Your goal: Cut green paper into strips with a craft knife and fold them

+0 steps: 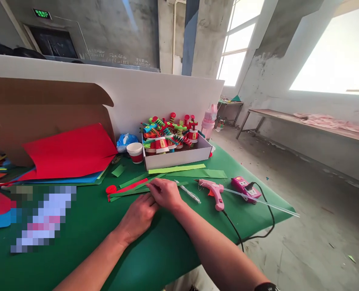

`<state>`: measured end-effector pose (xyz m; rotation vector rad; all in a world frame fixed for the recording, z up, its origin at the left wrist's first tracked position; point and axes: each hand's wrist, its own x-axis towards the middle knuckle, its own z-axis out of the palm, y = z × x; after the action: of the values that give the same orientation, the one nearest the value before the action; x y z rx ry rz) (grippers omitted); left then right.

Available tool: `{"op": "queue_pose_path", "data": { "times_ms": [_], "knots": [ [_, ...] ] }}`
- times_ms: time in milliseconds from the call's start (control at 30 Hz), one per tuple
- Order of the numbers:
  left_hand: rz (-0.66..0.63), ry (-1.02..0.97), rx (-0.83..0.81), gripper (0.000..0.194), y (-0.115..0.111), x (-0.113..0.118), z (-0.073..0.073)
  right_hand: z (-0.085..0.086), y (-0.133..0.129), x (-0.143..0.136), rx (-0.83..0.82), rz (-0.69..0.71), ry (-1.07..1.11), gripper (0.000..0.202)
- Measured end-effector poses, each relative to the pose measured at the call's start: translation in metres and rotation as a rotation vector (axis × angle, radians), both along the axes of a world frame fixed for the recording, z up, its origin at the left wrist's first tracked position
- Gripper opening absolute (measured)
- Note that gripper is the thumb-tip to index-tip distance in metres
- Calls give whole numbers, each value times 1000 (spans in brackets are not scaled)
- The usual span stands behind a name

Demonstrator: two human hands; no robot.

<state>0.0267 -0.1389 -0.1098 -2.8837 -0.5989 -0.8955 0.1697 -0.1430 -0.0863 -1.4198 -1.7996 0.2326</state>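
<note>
My right hand (166, 192) is closed in a pinch, its fingertips at the end of a narrow green paper strip (127, 193). Just below it, my left hand (141, 213) is also closed, with its fingers curled against the right hand and partly hidden by it. The strip runs left from the fingers across the green table. Beside it lies a red paper strip (134, 185), near a small red paper coil (110, 189). A clear-barrelled pen (189, 192) lies right of my right hand, followed by a pink hot glue gun (212, 190) with a long glue stick in it.
A white box (179, 159) of paper-and-cup figures stands at the back, beside stacked paper cups (135, 152) and a pink bottle (209, 122). Red sheets (73, 151) lie left, against a cardboard box (52, 117). A magenta power socket (245, 189) and its cable are near the right edge.
</note>
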Motion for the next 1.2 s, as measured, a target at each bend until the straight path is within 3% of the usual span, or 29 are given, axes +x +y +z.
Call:
{"op": "queue_pose_path", "data": {
  "times_ms": [133,233,367,500,633,700,800,1000,1100,1200],
  "knots": [
    [-55,-138,26,33,-4,4,9,3,-6,3,107,231,91,29],
    [-74,-178,4,30,-8,5,13,5,-4,-1,186,324,91,35],
    [21,-251,-86,27,-6,-1,15,6,-3,-3,305,184,111,36],
    [187,-234,-160,21,19,-6,30,8,-7,-5,428,92,95,32],
    [113,70,-206,23,59,13,53,9,-11,-7,435,114,32,29],
    [87,160,-195,21,75,28,58,8,-11,-8,458,116,14,27],
    [124,177,-146,17,90,48,50,5,-10,-7,499,109,16,25],
    [203,214,-55,22,111,78,16,3,-3,-7,417,94,-60,15],
    [232,230,-21,23,116,87,15,4,0,-7,404,71,-85,17],
    [270,211,24,25,111,81,27,2,0,-8,374,78,-22,27]
  ]
}}
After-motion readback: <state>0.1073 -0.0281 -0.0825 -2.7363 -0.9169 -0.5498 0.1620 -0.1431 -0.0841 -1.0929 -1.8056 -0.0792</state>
